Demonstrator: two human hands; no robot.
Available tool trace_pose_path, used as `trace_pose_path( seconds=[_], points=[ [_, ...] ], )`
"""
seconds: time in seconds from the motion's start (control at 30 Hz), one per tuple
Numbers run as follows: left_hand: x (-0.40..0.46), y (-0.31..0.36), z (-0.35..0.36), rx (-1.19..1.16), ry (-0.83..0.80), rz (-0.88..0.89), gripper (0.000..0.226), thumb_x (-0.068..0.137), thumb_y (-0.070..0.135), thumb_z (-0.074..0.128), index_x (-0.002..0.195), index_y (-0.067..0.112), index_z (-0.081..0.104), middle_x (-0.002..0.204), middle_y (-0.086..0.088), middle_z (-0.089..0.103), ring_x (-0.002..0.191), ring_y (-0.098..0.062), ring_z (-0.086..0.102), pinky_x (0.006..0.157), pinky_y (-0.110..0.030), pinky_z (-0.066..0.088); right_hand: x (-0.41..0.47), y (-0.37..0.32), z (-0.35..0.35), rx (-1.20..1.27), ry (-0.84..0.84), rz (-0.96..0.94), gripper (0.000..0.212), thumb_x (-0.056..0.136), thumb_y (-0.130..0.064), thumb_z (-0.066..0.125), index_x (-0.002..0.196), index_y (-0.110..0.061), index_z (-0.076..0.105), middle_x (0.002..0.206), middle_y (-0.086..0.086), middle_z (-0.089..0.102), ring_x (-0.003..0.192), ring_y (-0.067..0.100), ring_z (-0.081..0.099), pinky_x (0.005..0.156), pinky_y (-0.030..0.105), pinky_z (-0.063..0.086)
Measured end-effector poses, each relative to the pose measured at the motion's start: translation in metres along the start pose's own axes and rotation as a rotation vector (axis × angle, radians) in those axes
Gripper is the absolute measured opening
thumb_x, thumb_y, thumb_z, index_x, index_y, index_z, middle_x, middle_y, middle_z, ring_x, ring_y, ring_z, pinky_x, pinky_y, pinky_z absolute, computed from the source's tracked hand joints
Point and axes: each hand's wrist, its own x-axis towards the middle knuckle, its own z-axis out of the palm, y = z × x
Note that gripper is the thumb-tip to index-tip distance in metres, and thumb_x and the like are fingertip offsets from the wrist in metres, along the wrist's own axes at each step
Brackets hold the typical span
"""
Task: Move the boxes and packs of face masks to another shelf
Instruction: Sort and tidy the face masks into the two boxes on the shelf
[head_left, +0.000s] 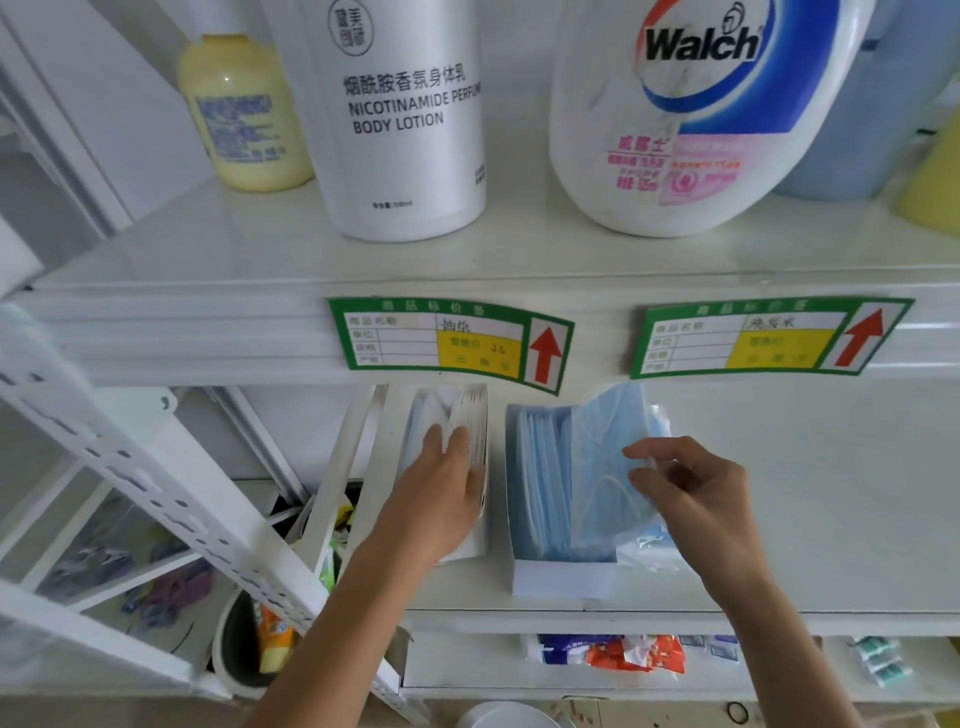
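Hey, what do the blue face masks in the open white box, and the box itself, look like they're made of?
The pale blue pleated face masks, pinched by the right hand, look like soft matte non-woven fabric: they fold limply and show white ear loops. The open white box holding them looks like thin matte cardboard, with flat walls and crisp folded edges. Neither material is certain from one view.

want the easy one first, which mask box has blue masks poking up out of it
The right mask box, by the right hand: blue masks rise above its rim. The left box shows none sticking out.
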Motion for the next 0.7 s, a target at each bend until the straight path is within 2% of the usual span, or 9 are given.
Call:
trace_pose_path(
  seconds=[0.07,0.13,0.2,0.27,0.4,0.5,0.6,0.67,0.7],
  points=[
    [-0.018,0.012,0.000,-0.042,0.168,0.126,0.037,0.107,0.029,0.044,0.140,0.015,0.050,0.157,-0.009,0.042,0.125,-0.026,0.060,0.097,-0.039,0.053,-0.001,0.001,-0.004,-0.017,0.029,-0.020,0.039,0.081,0.006,0.072,0.088,-0.032,0.079,0.062,-0.012,0.052,0.055,0.009,0.044,0.053,0.018,0.041],
    [-0.027,0.024,0.006,-0.087,0.274,0.242,0.025,0.103,0.023,0.052,0.125,0.014,0.061,0.136,-0.002,0.060,0.107,-0.018,0.066,0.086,-0.034,0.058,0.001,0.002,-0.012,-0.012,0.072,-0.024,0.037,0.082,0.004,0.073,0.090,-0.032,0.079,0.066,0.000,0.055,0.060,0.013,0.047,0.057,0.022,0.044],
    [-0.025,0.028,0.010,-0.113,0.294,0.204,0.018,0.101,0.021,0.056,0.116,0.016,0.063,0.118,0.002,0.067,0.094,-0.013,0.066,0.080,-0.028,0.057,0.003,0.004,-0.021,0.029,0.102,0.002,0.033,0.083,0.002,0.072,0.092,-0.028,0.080,0.077,0.018,0.059,0.067,0.020,0.050,0.063,0.031,0.045],
    [-0.018,0.017,0.011,-0.176,0.256,0.108,0.021,0.102,0.018,0.055,0.122,0.016,0.062,0.124,0.000,0.066,0.102,-0.014,0.066,0.086,-0.026,0.055,0.001,0.006,-0.028,0.044,0.114,0.024,0.029,0.083,0.000,0.072,0.093,-0.026,0.080,0.078,0.018,0.060,0.070,0.022,0.050,0.066,0.034,0.044],
    [-0.016,-0.008,0.014,-0.187,0.219,0.188,0.034,0.103,0.012,0.053,0.136,0.012,0.060,0.152,-0.005,0.048,0.126,-0.021,0.060,0.102,-0.036,0.054,-0.008,0.005,-0.032,0.058,0.098,0.046,0.021,0.077,-0.012,0.073,0.094,-0.023,0.080,0.085,0.020,0.064,0.073,0.023,0.055,0.067,0.034,0.047],
    [-0.022,-0.009,0.017,-0.170,0.291,0.242,0.029,0.100,0.009,0.059,0.128,0.013,0.067,0.146,-0.005,0.054,0.124,-0.023,0.060,0.102,-0.043,0.054,-0.013,0.001,-0.025,0.085,0.098,0.050,0.021,0.073,-0.016,0.071,0.091,-0.024,0.080,0.074,0.003,0.060,0.069,0.019,0.051,0.057,0.021,0.044],
    [-0.030,0.012,0.026,-0.153,0.317,0.411,0.026,0.097,0.011,0.061,0.121,0.017,0.068,0.131,0.000,0.064,0.120,-0.017,0.058,0.104,-0.044,0.051,-0.012,-0.004,-0.016,0.072,0.083,0.017,0.021,0.075,-0.013,0.071,0.090,-0.025,0.079,0.070,0.005,0.054,0.065,0.020,0.047,0.056,0.026,0.042],
    [-0.034,0.030,0.035,-0.125,0.263,0.517,0.028,0.100,0.021,0.052,0.124,0.021,0.067,0.125,0.004,0.067,0.116,-0.014,0.060,0.106,-0.042,0.049,-0.009,-0.008,-0.010,0.065,0.077,-0.006,0.024,0.078,-0.006,0.071,0.090,-0.025,0.079,0.066,0.000,0.050,0.062,0.018,0.045,0.055,0.025,0.040],
    [-0.034,0.037,0.040,-0.060,0.217,0.541,0.032,0.102,0.027,0.048,0.129,0.024,0.064,0.128,0.004,0.067,0.119,-0.015,0.060,0.108,-0.042,0.046,-0.006,-0.010,-0.007,0.051,0.071,-0.018,0.027,0.079,-0.002,0.071,0.089,-0.025,0.079,0.065,-0.004,0.049,0.060,0.017,0.043,0.054,0.023,0.039]
  ],
)
